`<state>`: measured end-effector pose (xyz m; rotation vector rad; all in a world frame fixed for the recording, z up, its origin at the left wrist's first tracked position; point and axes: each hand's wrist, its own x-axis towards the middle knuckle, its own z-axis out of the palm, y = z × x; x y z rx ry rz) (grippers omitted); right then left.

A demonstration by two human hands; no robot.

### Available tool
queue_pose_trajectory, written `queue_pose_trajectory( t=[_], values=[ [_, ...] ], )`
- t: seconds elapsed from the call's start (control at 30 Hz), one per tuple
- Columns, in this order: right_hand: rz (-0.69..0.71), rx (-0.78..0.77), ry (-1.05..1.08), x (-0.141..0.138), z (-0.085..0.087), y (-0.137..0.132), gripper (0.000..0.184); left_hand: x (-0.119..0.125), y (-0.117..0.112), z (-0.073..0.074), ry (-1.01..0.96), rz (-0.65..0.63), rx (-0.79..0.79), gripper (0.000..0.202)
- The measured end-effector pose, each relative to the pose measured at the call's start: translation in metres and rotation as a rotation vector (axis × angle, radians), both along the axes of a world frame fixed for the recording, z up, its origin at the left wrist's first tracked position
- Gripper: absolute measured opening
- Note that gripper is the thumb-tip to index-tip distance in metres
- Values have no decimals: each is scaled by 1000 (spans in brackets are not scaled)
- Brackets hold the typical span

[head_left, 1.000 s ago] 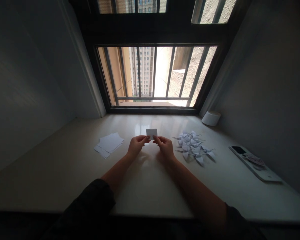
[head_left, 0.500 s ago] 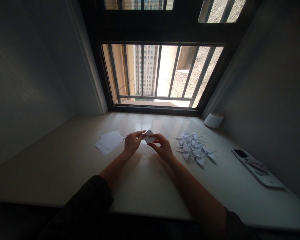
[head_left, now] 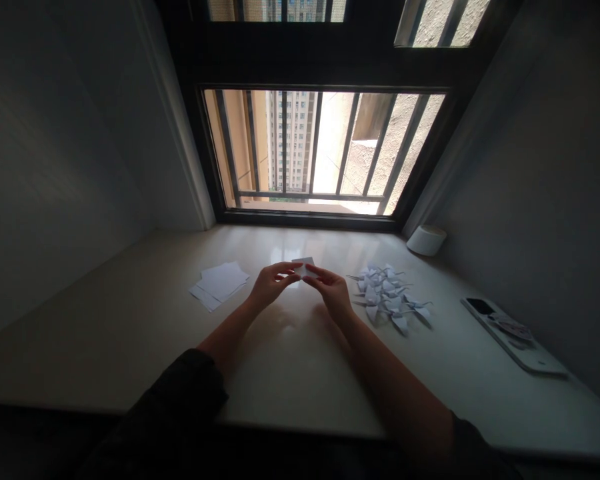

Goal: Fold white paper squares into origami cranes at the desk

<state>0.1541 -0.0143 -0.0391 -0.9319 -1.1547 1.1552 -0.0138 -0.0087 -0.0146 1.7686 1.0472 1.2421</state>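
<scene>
Between my two hands is a small folded piece of white paper (head_left: 303,261), held above the middle of the sill. My left hand (head_left: 271,283) pinches its left side between thumb and fingers. From the right, my right hand (head_left: 331,285) pinches it the same way, the fingertips of both hands close together. The fingers cover much of the paper's lower part. Left of my hands lie several loose white paper sheets (head_left: 223,280), overlapping. A cluster of several folded paper cranes (head_left: 387,293) sits to the right of my right hand.
A white cylindrical object (head_left: 427,241) stands at the right back corner. On the right of the pale sill (head_left: 145,333) lies a phone (head_left: 515,337) in a light case. The barred window (head_left: 300,215) rises behind, with walls on both sides.
The folded paper has been turned, from a corner pointing up to a flat edge on top. My right hand's fingers have shifted closer to my left fingertips.
</scene>
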Motion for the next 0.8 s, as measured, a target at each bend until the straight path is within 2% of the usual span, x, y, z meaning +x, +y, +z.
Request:
queue_pose_trajectory(
  t=[0.3,0.43,0.57,0.7,0.8],
  values=[
    [28,7,53,-1,1,1,39,-2,-1,2,-46,-39,3,29],
    [41,20,50,-2,3,-1,38,0,0,-3,-75,60,22,25],
    [-22,14,13,-3,5,-3,27,4,0,-6,-145,149,32,22],
    [-29,3,25,-4,6,-4,27,8,-2,-8,-209,191,3,23],
    [-17,-9,58,-4,7,-4,26,10,-2,-10,-261,163,-10,23]
  ],
)
